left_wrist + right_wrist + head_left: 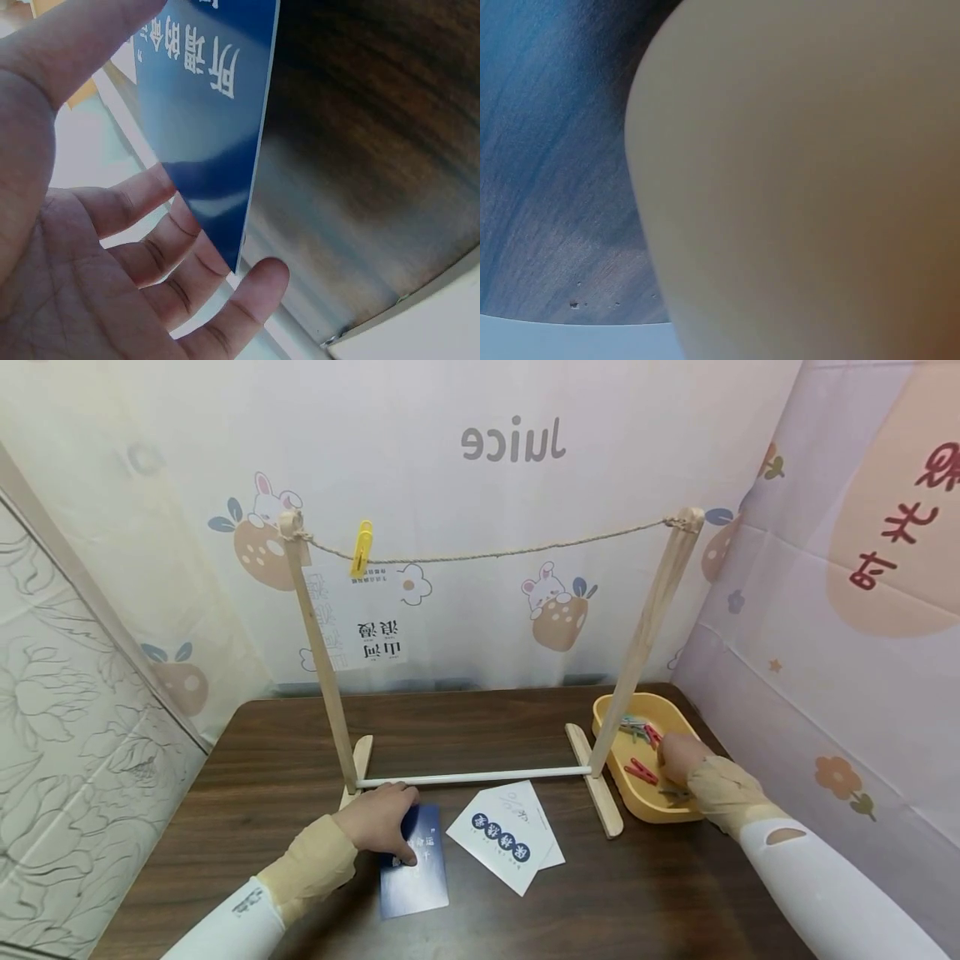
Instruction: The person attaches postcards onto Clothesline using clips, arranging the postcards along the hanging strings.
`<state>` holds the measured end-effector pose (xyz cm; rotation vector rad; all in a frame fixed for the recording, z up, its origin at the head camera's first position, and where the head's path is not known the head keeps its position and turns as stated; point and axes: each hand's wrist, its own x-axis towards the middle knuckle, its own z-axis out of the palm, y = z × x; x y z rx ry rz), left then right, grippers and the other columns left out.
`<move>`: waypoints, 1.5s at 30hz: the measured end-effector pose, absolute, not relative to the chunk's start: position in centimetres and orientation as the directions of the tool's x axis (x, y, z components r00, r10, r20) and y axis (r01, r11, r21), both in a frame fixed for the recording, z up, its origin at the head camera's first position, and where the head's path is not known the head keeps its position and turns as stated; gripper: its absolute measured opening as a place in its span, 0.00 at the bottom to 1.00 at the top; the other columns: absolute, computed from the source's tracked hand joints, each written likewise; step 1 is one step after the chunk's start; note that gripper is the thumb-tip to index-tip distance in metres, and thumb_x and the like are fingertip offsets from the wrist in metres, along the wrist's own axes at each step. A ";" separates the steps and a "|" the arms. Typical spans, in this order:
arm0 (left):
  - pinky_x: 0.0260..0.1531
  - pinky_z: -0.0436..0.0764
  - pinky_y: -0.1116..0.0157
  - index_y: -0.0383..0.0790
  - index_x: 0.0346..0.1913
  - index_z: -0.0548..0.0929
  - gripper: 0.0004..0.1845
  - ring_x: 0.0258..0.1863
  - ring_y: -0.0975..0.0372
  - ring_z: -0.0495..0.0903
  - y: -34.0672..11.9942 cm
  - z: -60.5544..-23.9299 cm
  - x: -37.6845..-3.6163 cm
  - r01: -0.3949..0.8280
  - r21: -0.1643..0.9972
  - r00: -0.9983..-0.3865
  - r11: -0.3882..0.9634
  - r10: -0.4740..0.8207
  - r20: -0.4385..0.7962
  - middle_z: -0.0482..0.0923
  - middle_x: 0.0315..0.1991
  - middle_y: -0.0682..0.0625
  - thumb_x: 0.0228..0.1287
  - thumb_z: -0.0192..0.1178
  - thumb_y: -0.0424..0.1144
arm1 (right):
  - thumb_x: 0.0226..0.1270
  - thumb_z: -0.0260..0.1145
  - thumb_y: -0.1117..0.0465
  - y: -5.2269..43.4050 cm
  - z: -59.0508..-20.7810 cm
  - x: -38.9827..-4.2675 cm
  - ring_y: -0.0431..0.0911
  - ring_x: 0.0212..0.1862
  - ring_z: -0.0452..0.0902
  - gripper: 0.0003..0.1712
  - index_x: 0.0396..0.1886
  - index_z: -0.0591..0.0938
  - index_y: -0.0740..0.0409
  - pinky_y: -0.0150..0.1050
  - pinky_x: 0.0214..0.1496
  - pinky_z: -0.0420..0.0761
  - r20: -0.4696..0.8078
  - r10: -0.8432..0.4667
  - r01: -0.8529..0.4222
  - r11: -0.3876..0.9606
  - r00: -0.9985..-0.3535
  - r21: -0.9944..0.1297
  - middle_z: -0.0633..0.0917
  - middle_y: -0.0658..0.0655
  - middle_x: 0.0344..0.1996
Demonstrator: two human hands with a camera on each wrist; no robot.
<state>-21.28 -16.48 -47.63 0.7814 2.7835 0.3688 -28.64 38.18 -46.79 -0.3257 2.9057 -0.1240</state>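
Note:
My left hand (381, 822) grips a dark blue card (423, 881) with white characters, near the front of the wooden stand. In the left wrist view the thumb lies over the face of the card (210, 127) and the fingers curl behind its edge. My right hand (681, 758) reaches down into a yellow basket (651, 814) at the right, its fingertips hidden. Close by it in the basket lie a red clothespin (640, 770) and several other clothespins. The right wrist view shows mostly a blurred tan surface, without the fingers.
A wooden stand holds a twine line (480, 557) between two posts, with a yellow clothespin (362, 548) clipped near its left end. A white rod (480, 776) joins its feet. Two overlapping white cards (502, 843) lie on the brown table (225, 827) between the hands.

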 end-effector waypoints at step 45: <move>0.30 0.67 0.68 0.45 0.27 0.75 0.16 0.25 0.66 0.66 -19.5 -41.2 -24.4 0.422 0.638 -0.674 0.644 0.694 -0.254 0.65 0.24 0.58 0.70 0.71 0.30 | 0.54 0.70 0.70 37.9 -42.3 -28.6 0.46 0.27 0.73 0.04 0.31 0.84 0.66 0.38 0.28 0.72 -0.190 -0.150 -0.101 0.964 -0.970 -0.244 0.80 0.54 0.24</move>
